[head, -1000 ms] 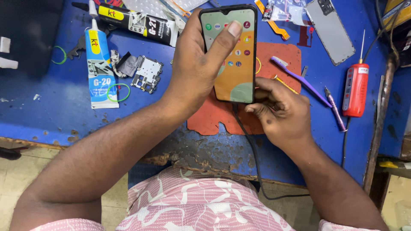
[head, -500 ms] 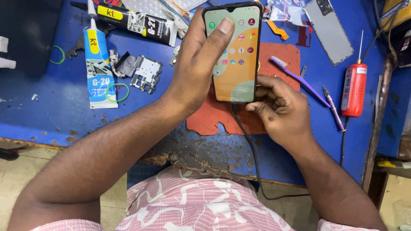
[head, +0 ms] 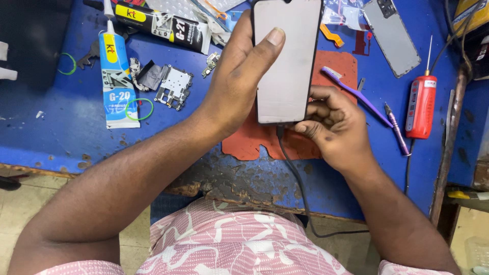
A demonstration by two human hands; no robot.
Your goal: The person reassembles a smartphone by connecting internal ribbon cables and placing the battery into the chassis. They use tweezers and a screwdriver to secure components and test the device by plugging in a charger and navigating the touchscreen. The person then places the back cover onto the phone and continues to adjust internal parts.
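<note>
One smartphone (head: 285, 66), screen blank and pale, held upright above the blue workbench (head: 51, 132): left hand (head: 239, 81) wraps its left edge, thumb across the glass; right hand (head: 333, 125) curls closed at its bottom edge, where one black cable (head: 295, 178) plugs in. One orange mat (head: 254, 140) beneath. Two glue tubes: one blue-white (head: 114, 76), one black (head: 163, 23). One circuit board (head: 174, 87). Two green rings (head: 138, 109). One purple toothbrush (head: 356, 94). One red screwdriver (head: 420, 104). One grey back cover (head: 392, 35).

bare forearms; a pink garment (head: 229, 244) with white swirling print below.
</note>
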